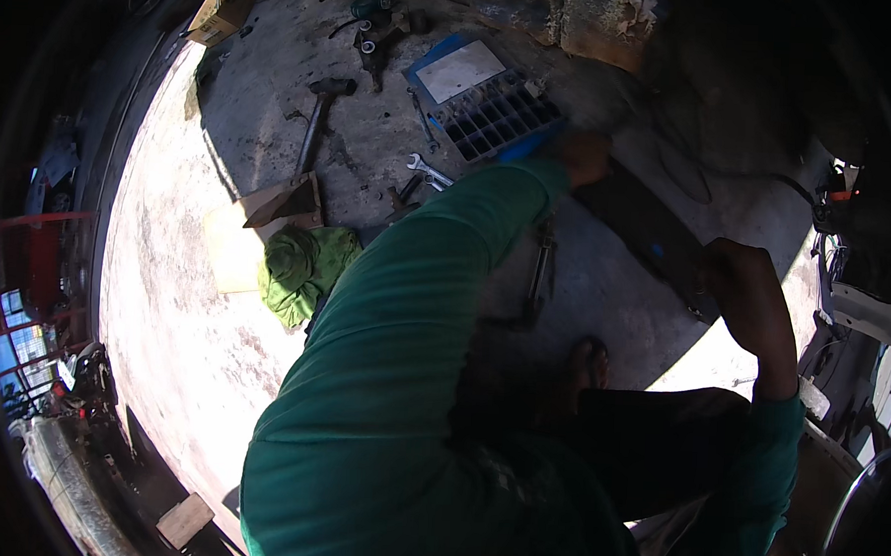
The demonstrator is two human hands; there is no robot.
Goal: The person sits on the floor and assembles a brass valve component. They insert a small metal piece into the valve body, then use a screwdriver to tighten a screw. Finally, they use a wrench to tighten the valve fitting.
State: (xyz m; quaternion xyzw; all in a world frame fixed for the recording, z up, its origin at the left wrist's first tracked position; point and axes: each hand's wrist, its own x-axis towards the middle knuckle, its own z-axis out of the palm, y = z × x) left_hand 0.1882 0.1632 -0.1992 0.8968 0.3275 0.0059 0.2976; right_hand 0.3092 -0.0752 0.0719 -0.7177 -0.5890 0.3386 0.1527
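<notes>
A long, flat dark panel [647, 227] with a small blue spot slants over the shaded floor. Its near right end is in my right hand [749, 281], whose fingers are curled closed around the edge. My left hand [585, 157] is at the panel's far end, beside the blue organizer case [533, 149]; blur and shadow hide its fingers. The case lies open, with many dark compartments and a pale sheet in its lid. Below my left sleeve, a long metal tool [539, 267] rests on the floor, its kind unclear.
To the left lie a hammer [315, 128], an open-end wrench [428, 170], a thin wrench [422, 118] and a bunched green cloth [302, 267] on cardboard [230, 249]. A cardboard box [225, 8] stands at the far left. A dark cable [758, 176] runs along the right.
</notes>
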